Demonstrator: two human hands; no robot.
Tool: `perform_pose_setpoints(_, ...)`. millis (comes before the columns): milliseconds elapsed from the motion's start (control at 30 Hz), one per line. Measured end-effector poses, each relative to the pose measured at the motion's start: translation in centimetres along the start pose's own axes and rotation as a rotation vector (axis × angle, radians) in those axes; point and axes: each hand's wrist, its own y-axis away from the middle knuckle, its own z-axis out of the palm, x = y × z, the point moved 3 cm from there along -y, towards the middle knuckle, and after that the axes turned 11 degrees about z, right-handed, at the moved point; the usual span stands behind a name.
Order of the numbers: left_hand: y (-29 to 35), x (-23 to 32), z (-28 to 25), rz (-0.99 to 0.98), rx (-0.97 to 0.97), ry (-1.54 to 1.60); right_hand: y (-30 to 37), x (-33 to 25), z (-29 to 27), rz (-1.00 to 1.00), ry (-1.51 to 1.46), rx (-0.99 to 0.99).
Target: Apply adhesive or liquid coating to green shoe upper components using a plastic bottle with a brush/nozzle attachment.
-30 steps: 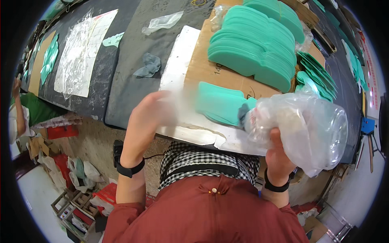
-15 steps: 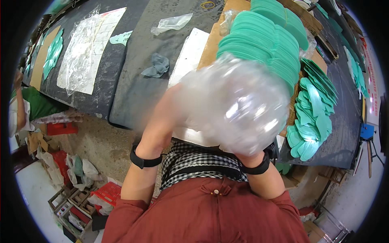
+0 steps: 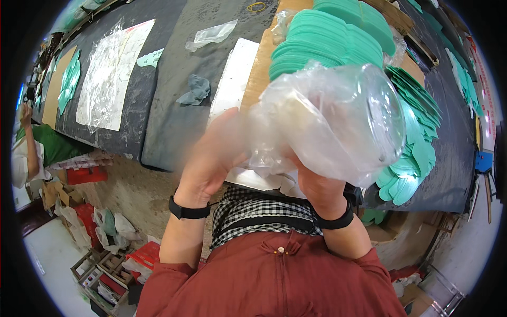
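A puffed-out clear plastic bag (image 3: 338, 132) is in front of me, over the near edge of the table, its rounded end toward the right. My right hand (image 3: 319, 187) grips it from below, the fingers partly hidden behind the film. At the bag's narrower left side is my left hand (image 3: 214, 158), its fingers smeared by motion and partly covered by plastic. Behind the bag stand stacked green insole-shaped sheets (image 3: 325, 45), packed on edge in rows. More loose green insole-shaped pieces (image 3: 404, 182) lie heaped to the right.
Cardboard (image 3: 257, 79) and a white sheet (image 3: 232, 74) lie beside the stacks. A crumpled blue-grey scrap (image 3: 195, 90), a small clear bag (image 3: 212, 36) and a yellow rubber band (image 3: 256, 7) are on the dark table. Another person's arm (image 3: 30, 145) shows at far left.
The bag has swung to the right and its rounded end now shows more sharply. My right hand has come out more from behind it. My left hand stays at its left side.
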Motion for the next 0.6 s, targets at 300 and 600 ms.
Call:
perform_pose_setpoints(300, 0.3, 1.3, 2.4, -0.022, 0.046, -0.009, -1.0, -1.4, -3.2, 0.282, -0.589, 0.259)
perform_pose_setpoints(600, -0.8, 0.1, 2.5, 0.051, -0.016, -0.291, 8.1, 4.4, -14.6, 0.127, 0.404, 0.415)
